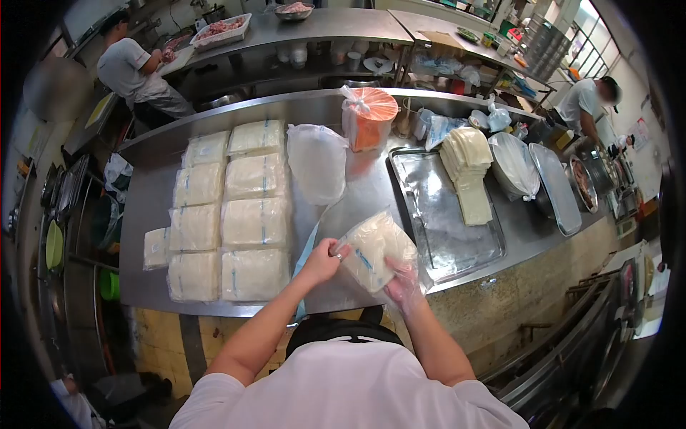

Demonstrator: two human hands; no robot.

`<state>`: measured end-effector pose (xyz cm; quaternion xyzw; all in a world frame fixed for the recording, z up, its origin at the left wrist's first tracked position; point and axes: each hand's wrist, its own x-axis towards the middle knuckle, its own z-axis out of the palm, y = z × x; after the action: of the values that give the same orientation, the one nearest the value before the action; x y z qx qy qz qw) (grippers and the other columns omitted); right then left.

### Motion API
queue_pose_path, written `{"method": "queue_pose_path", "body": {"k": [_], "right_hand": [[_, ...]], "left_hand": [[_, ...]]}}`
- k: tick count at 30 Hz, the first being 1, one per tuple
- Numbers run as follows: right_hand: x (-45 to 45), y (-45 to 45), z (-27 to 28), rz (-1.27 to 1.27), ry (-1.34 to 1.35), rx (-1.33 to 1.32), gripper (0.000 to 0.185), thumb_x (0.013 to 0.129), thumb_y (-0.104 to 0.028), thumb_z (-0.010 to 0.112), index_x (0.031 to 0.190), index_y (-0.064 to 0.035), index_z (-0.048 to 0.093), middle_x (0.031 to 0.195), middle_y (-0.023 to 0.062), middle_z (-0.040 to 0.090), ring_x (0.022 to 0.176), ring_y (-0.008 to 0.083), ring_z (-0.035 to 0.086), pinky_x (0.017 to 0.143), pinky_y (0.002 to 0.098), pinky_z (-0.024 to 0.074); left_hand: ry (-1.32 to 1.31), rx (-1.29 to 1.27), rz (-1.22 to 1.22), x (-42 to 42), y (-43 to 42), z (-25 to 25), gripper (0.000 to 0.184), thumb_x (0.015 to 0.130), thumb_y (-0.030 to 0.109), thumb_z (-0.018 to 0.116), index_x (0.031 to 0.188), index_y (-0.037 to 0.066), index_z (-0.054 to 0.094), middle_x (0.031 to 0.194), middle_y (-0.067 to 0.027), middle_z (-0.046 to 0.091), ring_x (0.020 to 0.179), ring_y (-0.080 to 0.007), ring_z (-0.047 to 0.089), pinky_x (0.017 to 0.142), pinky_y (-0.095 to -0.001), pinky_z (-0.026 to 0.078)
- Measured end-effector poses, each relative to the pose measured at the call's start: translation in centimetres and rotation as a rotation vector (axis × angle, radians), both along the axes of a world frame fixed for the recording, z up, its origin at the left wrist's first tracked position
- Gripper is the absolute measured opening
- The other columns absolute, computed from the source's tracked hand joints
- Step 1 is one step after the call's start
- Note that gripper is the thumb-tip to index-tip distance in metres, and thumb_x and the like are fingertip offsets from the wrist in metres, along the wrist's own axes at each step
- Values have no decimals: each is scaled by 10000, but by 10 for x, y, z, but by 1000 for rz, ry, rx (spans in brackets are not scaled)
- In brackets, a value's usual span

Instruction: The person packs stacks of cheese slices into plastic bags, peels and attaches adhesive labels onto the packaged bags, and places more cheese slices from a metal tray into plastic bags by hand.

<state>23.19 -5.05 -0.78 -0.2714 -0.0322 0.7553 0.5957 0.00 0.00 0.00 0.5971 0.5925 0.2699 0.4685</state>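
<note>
A clear plastic bag with a stack of pale, flat wrapper sheets (373, 247) in it is between my hands, tilted over the steel table's front edge. My left hand (325, 262) is closed on the bag's left edge. On the other side, my right hand (404, 282) grips the packet, with clear plastic covering its fingers; whether this is a glove or the bag itself I cannot tell. A blue strip of print marks the bag. Close beyond my hands lies a pile of clear bags (316, 163).
Similar packets (256, 222) lie in rows on the left of the table (146, 204). On the right, a metal tray (446, 247) carries loose folded sheets (468, 168). An orange container (370, 123) stands behind. Two co-workers (132, 68) (584, 106) are across the room.
</note>
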Motion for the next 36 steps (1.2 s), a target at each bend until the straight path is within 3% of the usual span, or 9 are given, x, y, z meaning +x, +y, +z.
{"method": "queue_pose_path", "body": {"k": [8,11,14,17,20,23,29,32,36], "right_hand": [[5,-12,49,-63,-266,7,545,892,41,656,1414,-28,519,1323,175,624,1196,347,636,1025,494,547],[9,-8,42,15,-845,-50,574,852,35,666,1406,-34,532,1264,178,659,1141,368,657,987,469,546],[-8,8,5,-56,-2003,808,686,834,-55,680,1481,-28,454,1406,260,555,1228,438,604,1021,481,504],[-31,5,-23,586,-2330,944,821,837,-192,691,1556,-20,336,1552,333,350,1391,485,444,1119,491,418],[-35,-10,-45,803,-2032,772,889,877,-330,663,1601,-27,246,1677,244,160,1566,424,122,1258,482,207],[-47,-14,-62,928,-2373,696,915,889,-391,637,1618,-37,211,1690,250,124,1549,433,172,1252,489,211],[-23,-7,-82,636,-2441,717,925,846,-361,655,1586,15,248,1651,282,206,1470,458,314,1222,539,234],[-29,9,-28,887,-2232,502,899,837,-350,647,1564,30,278,1603,295,285,1435,459,348,1217,530,241],[-18,4,-51,348,-2361,900,814,836,-356,649,1496,31,371,1486,301,414,1331,472,438,1164,510,337]], "left_hand": [[-795,-556,159,7,-22,-48,324,1093,333,508,952,65,622,772,-17,601,671,-139,577,666,-297,531],[-638,-565,323,-1,-35,-55,335,1101,321,491,908,66,593,753,-15,584,656,-136,563,653,-299,527],[-520,-380,286,-6,-46,-43,298,1067,318,555,946,50,607,756,-32,600,673,-160,594,641,-320,527],[-131,216,85,1,-62,-27,252,1003,290,652,995,41,614,754,-57,610,692,-186,622,651,-351,530],[-29,385,-158,15,-75,24,237,892,212,758,993,36,635,798,-93,623,822,-283,666,767,-401,544],[42,549,-269,30,-80,28,211,871,181,763,949,30,638,825,-123,621,883,-341,657,809,-424,540],[-52,434,-469,36,-68,1,103,875,64,673,899,12,588,862,-191,612,868,-412,612,756,-476,502],[-149,478,-412,45,-64,32,66,875,24,648,886,14,584,859,-198,613,822,-423,601,723,-480,489],[-146,435,-329,52,-59,37,75,881,33,652,886,13,579,857,-200,614,809,-425,598,712,-470,483]]}}
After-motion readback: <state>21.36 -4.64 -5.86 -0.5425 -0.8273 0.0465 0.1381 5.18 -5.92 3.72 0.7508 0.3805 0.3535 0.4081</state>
